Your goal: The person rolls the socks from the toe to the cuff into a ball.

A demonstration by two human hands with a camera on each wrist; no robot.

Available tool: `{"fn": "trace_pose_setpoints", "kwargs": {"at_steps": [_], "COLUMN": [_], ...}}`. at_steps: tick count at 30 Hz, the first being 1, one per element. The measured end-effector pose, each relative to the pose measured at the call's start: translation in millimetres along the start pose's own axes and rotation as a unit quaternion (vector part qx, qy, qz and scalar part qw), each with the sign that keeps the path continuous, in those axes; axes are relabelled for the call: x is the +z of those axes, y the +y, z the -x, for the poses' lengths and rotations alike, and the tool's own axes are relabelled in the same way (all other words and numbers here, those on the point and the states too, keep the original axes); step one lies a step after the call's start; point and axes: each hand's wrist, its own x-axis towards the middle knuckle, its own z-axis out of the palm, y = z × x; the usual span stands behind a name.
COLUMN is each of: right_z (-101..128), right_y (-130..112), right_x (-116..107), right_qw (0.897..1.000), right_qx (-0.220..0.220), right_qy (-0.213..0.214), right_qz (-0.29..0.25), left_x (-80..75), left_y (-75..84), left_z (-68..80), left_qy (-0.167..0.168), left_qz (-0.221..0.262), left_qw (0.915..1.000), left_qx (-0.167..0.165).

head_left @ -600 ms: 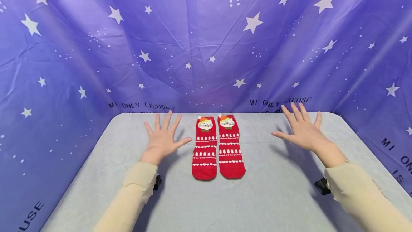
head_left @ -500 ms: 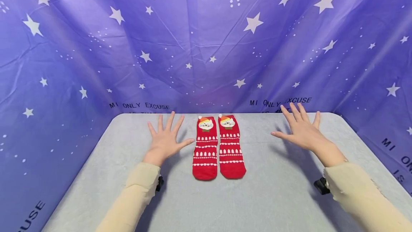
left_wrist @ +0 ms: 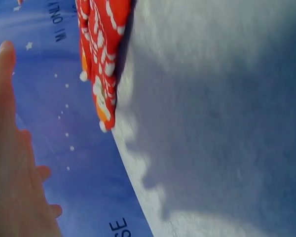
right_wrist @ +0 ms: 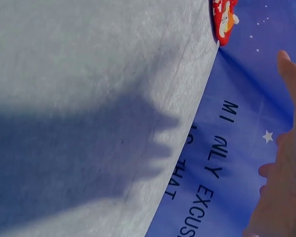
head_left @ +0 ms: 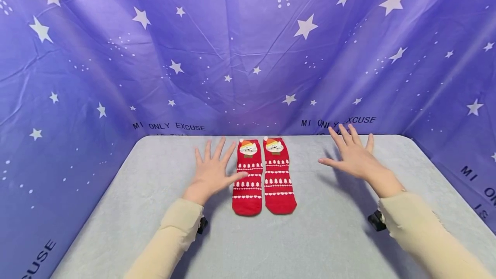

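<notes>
Two red socks lie flat, side by side, near the back of the table. Each has a white cat face in an orange hat at the top and rows of white trees and hearts below. My left hand, fingers spread, hovers at the left sock, its thumb overlapping that sock in the head view. Well to the right of the right sock, my right hand is held above the table with fingers spread. Neither hand holds anything. Both socks also show in the left wrist view, with the left hand at the edge.
The table has a grey cloth-like top with rounded back corners. A purple curtain with white stars and black lettering hangs behind it and along both sides. Hand shadows fall on the tabletop.
My left hand has moved right, its thumb now over the left sock. My right hand has shifted slightly left. The socks stay where they were.
</notes>
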Motion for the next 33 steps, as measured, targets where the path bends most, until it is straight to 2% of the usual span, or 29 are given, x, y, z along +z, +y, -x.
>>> {"fn": "trace_pose_setpoints", "kwargs": {"at_steps": [5,10,16,24,33], "right_z": [-6,-13,-21,-35,-52], "right_y": [-7,-14,-22,-36,-52], "right_x": [2,7,15,22,29], "right_qw": [1.000,1.000,1.000,0.999,0.997], "right_qx": [-0.003,-0.012,-0.025,-0.039,-0.070], "right_qy": [-0.011,-0.012,-0.009,-0.016,-0.016], "right_qz": [0.000,-0.004,-0.011,-0.010,-0.019], "left_x": [2.7,4.5,6.5,10.0,11.8], "left_y": [11.0,22.1,34.3,49.7,64.6], "left_z": [-0.4,2.5,8.1,12.6,18.6], "left_qy": [-0.003,-0.005,0.011,0.019,0.010], "left_qz": [-0.017,0.001,0.009,0.048,0.082], "left_qw": [0.9998,0.9999,0.9992,0.9973,0.9950], "left_qx": [0.006,0.015,0.037,0.052,0.057]}}
